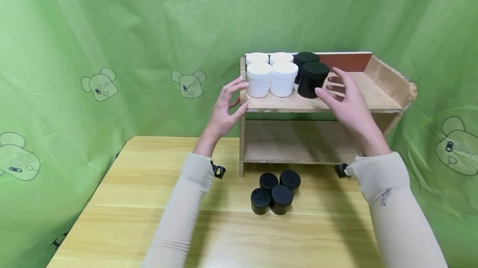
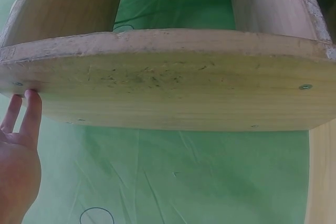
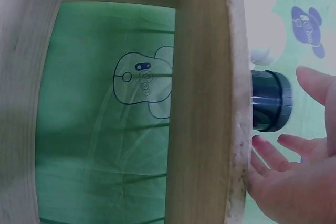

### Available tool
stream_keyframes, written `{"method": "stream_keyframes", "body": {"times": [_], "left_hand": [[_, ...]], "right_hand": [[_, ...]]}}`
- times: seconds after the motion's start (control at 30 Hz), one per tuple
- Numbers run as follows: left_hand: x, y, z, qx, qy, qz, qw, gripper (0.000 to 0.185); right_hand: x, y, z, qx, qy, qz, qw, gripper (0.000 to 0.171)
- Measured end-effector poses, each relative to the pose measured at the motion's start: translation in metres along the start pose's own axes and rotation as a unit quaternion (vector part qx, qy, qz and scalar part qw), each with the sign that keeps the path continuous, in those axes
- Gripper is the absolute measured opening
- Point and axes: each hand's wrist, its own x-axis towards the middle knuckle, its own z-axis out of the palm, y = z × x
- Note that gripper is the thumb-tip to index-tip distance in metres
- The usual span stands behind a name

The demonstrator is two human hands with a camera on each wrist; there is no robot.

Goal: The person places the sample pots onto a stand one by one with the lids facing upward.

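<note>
Two hands spread at shelf (image 1: 321, 104), left hand (image 1: 224, 108), right hand (image 1: 345, 102) beside black jar (image 1: 311, 79); sleeve lettering (image 1: 386, 197) unreadable

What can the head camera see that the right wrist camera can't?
Only the head view shows the four white jars on the shelf's top board, the four black jars bunched on the table, the left hand at the shelf's left edge, and both sleeves. Only the right wrist view shows the bear print on the green cloth seen through the shelf's frame. Both show the wooden shelf, a black jar on top and the open right hand next to it, not touching.
</note>
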Motion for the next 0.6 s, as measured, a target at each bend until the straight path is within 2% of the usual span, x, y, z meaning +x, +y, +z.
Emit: {"method": "stream_keyframes", "body": {"times": [0.4,0.47,0.6], "left_hand": [[-0.001,0.000,-0.001,0.017,-0.001,0.008,0.9998,0.055],[-0.001,0.000,-0.001,0.016,-0.001,0.009,0.9998,0.055],[0.000,0.000,-0.001,0.015,-0.004,0.007,0.9998,0.055]], "right_hand": [[-0.061,0.013,0.013,0.016,0.038,-0.094,0.995,0.059],[-0.069,0.016,0.016,0.009,0.030,-0.103,0.994,0.058],[-0.085,0.025,0.025,-0.015,-0.016,-0.132,0.991,0.057]]}}
